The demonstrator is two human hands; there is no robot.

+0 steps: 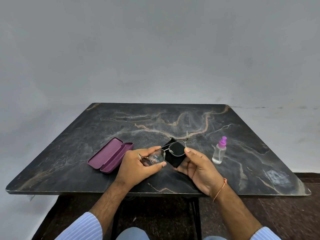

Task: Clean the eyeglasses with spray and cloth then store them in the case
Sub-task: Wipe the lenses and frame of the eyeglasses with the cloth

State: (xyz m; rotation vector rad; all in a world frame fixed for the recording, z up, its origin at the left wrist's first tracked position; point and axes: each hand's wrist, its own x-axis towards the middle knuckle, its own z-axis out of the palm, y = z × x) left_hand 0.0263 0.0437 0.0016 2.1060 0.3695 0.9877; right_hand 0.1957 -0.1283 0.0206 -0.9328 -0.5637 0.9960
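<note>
Thin metal-framed eyeglasses [168,151] are held above the table between both hands. My left hand [138,166] grips the left lens, which carries spray droplets, by its rim. My right hand [197,168] pinches the right lens corner with thumb and fingers. A black cloth [174,159] sits behind the right lens; whether it rests in my right palm or lies on the table I cannot tell. The purple case [110,155] lies open to the left. The clear spray bottle [219,152] with a purple nozzle stands upright to the right.
The dark marble table [173,118] has its front edge just under my wrists and a wall behind its far edge. A black table leg and a dark floor show below.
</note>
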